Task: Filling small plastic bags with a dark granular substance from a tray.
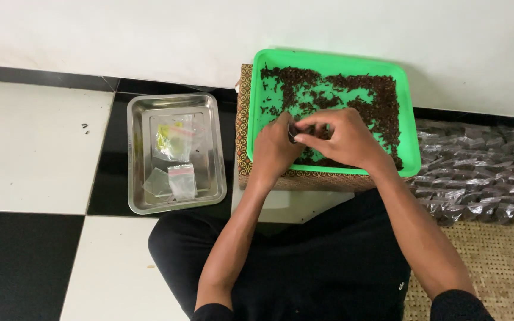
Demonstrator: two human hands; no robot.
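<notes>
Hands [304, 139] together over green tray [408, 119] of dark cloves [382, 101], pinching a small packet [293, 132].

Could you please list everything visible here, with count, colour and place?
green tray: one, bright green, on a patterned box in front of the person.
dark dried bits: many, dark brown, spread inside the green tray.
patterned box: one, brown and cream, under the green tray.
metal tray: one, silver, on the floor beside the box.
small plastic bags: a few, clear, inside the metal tray.
filled packets: a pile, clear with dark contents, on the woven mat.
woven mat: one, tan, at the far edge of the view.
floor tiles: black and white checks.
left hand: one, over the green tray, pinching a small dark thing together with the other hand.
right hand: one, over the green tray, meeting the left hand.
</notes>
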